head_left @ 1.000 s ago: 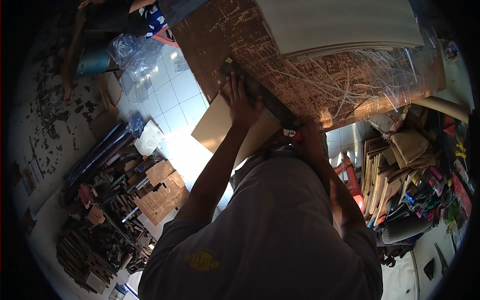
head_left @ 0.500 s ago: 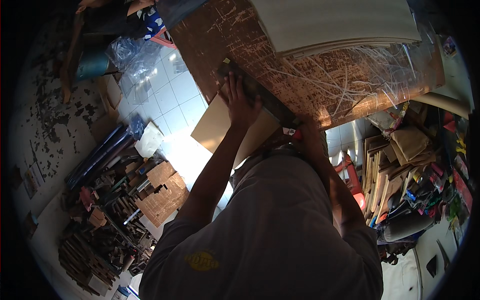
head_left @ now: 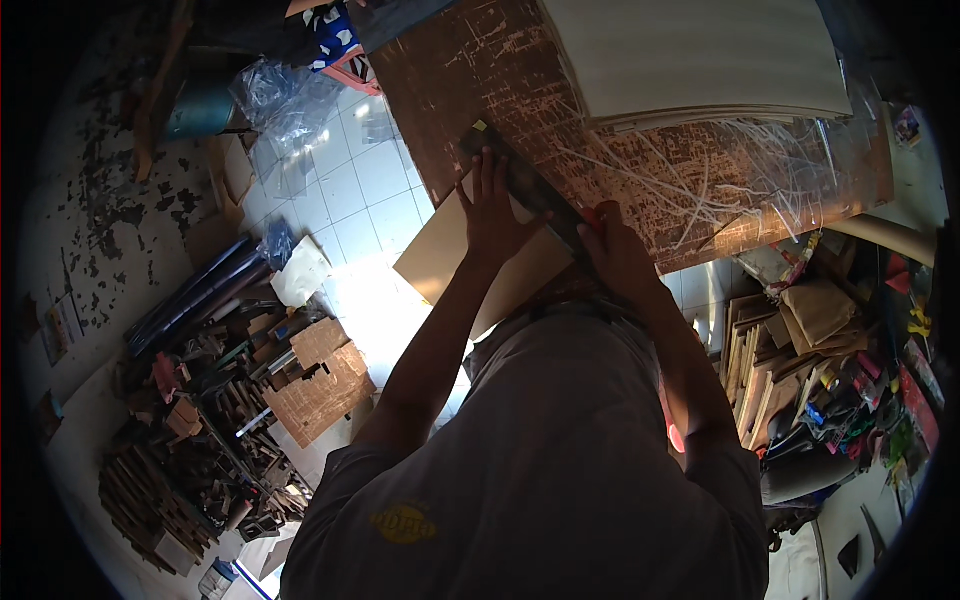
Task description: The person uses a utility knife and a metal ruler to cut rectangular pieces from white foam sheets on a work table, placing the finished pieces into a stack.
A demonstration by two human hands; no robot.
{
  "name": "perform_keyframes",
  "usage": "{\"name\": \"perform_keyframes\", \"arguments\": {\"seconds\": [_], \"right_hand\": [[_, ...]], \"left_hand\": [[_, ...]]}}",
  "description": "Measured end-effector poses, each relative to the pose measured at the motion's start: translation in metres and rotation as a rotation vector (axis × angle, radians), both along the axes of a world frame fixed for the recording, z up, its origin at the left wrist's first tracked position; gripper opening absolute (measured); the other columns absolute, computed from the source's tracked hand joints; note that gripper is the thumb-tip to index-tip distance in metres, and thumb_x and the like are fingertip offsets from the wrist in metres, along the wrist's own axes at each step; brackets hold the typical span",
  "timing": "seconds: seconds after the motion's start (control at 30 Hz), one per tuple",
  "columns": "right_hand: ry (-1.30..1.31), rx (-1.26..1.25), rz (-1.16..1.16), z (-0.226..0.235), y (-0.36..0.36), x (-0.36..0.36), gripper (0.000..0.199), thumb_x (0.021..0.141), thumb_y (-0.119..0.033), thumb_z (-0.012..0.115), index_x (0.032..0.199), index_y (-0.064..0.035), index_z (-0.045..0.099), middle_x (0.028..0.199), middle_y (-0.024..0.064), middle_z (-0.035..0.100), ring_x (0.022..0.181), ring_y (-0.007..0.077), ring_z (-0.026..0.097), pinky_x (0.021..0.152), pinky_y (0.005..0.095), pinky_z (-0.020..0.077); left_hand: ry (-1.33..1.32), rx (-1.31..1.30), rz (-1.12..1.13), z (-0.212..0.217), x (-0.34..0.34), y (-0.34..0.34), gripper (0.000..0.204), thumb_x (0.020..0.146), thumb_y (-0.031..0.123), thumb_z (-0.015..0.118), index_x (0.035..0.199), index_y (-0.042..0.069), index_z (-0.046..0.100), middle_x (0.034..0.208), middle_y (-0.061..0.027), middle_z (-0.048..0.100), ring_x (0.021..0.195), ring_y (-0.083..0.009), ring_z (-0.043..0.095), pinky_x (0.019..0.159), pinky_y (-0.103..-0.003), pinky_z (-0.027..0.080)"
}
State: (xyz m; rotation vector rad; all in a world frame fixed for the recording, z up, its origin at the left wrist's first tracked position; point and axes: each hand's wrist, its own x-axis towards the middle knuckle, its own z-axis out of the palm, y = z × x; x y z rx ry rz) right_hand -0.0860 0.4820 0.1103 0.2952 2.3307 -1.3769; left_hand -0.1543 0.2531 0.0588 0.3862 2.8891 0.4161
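Observation:
A dark, flat straightedge (head_left: 543, 190) lies slantwise over a tan sheet of board (head_left: 432, 252) at the near left corner of the worn brown table (head_left: 425, 75). My left hand (head_left: 494, 222) rests on the sheet with its fingers spread, the fingertips against the straightedge. At the near part of the straightedge, my right hand (head_left: 620, 258) is closed around a red-handled cutter (head_left: 590, 216). Only a bit of the red shows; the blade is hidden.
A stack of pale sheets (head_left: 700, 60) covers the table's far right, with thin white strips (head_left: 700, 185) beside it. Folded brown cardboard (head_left: 765, 370) stands at right. Wood scraps (head_left: 240, 400) pile up at left. Clear plastic (head_left: 285, 110) lies on the tiled floor.
My right hand has moved forward along the straightedge, away from my body, with the cutter. The left hand stays pressed down, its fingers a little more spread. The whole view has shifted slightly.

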Motion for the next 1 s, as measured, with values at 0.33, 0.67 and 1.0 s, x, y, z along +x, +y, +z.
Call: {"name": "perform_keyframes", "arguments": {"seconds": [0.33, 0.67, 1.0], "right_hand": [[0.179, 0.232, 0.112, -0.044, -0.078, -0.102, 0.041, 0.113, -0.034, 0.037, 0.13, -0.0032, 0.057, 0.113, 0.027, 0.07, 0.108, 0.0466, 0.068, 0.093, 0.0584, 0.0537], [0.158, 0.307, 0.222, -0.06, -0.084, -0.122, 0.042, 0.112, -0.032, 0.035, 0.128, -0.0022, 0.06, 0.117, 0.0247, 0.07, 0.107, 0.0446, 0.07, 0.092, 0.0559, 0.0571], [0.359, 0.332, 0.363, -0.061, -0.056, -0.097, 0.04, 0.112, -0.029, 0.036, 0.127, 0.0004, 0.058, 0.104, 0.029, 0.072, 0.097, 0.0464, 0.072, 0.086, 0.0565, 0.0582]], "left_hand": [[-0.142, -0.086, 0.024, 0.001, -0.007, 0.005, 0.132, 0.076, 0.064, 0.081, 0.169, 0.004, 0.008, 0.176, -0.0203, 0.004, 0.164, -0.0366, 0.005, 0.123, -0.069, 0.022], [-0.129, -0.126, 0.007, 0.003, -0.009, 0.01, 0.132, 0.075, 0.067, 0.081, 0.169, 0.006, 0.011, 0.175, -0.0234, 0.007, 0.162, -0.0417, 0.008, 0.12, -0.071, 0.026], [-0.158, -0.095, 0.019, 0.007, -0.011, 0.012, 0.13, 0.075, 0.064, 0.083, 0.167, 0.002, 0.014, 0.175, -0.023, 0.007, 0.162, -0.0414, 0.006, 0.12, -0.074, 0.023]]}}
